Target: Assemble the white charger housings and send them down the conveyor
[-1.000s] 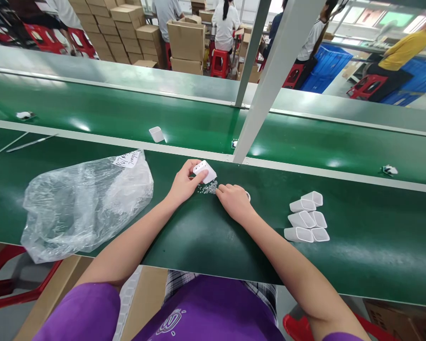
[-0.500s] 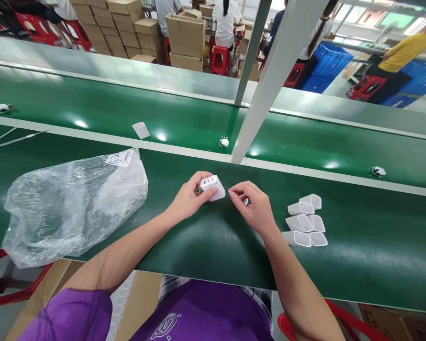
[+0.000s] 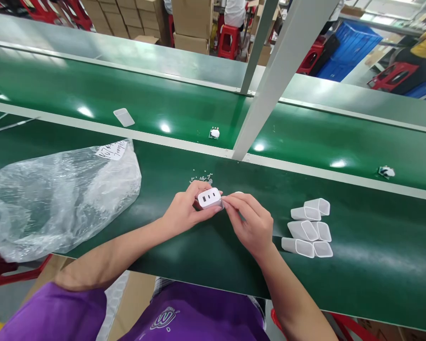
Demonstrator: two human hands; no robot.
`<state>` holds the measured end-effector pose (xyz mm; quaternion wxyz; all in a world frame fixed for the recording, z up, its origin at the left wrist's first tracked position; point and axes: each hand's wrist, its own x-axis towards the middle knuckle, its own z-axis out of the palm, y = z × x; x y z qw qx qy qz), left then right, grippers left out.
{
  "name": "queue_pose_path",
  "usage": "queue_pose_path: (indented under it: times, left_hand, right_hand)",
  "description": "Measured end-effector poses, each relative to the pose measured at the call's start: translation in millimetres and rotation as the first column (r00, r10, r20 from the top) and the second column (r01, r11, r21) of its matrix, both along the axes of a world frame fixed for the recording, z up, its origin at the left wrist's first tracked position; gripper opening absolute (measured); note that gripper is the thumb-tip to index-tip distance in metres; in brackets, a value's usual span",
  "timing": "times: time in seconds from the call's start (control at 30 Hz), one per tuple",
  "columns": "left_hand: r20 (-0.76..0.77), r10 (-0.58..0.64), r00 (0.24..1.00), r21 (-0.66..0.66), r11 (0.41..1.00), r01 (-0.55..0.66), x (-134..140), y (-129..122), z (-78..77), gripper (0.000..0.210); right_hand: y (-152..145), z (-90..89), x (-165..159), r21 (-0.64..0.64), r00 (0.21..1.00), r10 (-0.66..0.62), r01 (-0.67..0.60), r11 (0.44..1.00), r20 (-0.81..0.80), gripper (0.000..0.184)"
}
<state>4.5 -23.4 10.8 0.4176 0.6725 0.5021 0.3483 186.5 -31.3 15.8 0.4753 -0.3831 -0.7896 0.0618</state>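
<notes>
My left hand is closed around a white charger, thumb below and fingers behind it. Its end face, with one wider slot and two narrow ones, is turned toward me. At the charger's right side, my right hand is pinched, fingertips touching or almost touching it. What the pinch holds, if anything, is too small to make out. A bit of something white shows just behind the right fingers. Past my left hand lies a scatter of tiny clear pieces on the dark green table.
Several white plastic sleeves lie grouped on the right. To the left is a large clear plastic bag with a label. Beyond the table edge, a green belt carries a white sleeve and small circuit parts. A slanted post rises ahead.
The charger has turned so its slotted end faces me. My right hand has moved left, up to its side. The tiny clear pieces now show, and the view has tipped downward.
</notes>
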Motion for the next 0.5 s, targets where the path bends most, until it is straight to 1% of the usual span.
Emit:
queue_pose_path:
  times: [0.13, 0.23, 0.3, 0.4, 0.5]
  left_hand:
    - [-0.083, 0.029, 0.996, 0.064, 0.998, -0.023, -0.1, 0.6, -2.8, 0.038]
    - [-0.125, 0.008, 0.992, 0.084, 0.996, 0.002, 1.0, 0.3, -2.5, 0.035]
    - [-0.147, -0.029, 0.989, 0.079, 0.996, 0.041, 1.9, -0.4, -0.7, 0.033]
    - [-0.151, -0.082, 0.985, 0.050, 0.995, 0.090, 2.5, -1.7, 1.4, 0.038]
    - [-0.154, -0.103, 0.983, 0.020, 0.994, 0.108, 2.6, -2.2, 0.6, 0.041]
  right_hand:
    - [-1.2, -3.6, -2.4, 0.013, 0.999, -0.026, 0.026, 1.000, -0.025, 0.018]
    - [-1.5, -5.6, -3.4, 0.023, 0.999, -0.044, 0.044, 0.999, -0.026, 0.019]
    - [-1.4, -6.4, -3.7, 0.032, 0.999, -0.049, 0.050, 0.998, -0.023, 0.019]
    - [-1.0, -7.1, -3.9, 0.045, 0.998, -0.051, 0.052, 0.998, -0.027, 0.019]
    - [-0.6, -8.2, -4.0, 0.057, 0.998, -0.059, 0.060, 0.997, -0.019, 0.019]
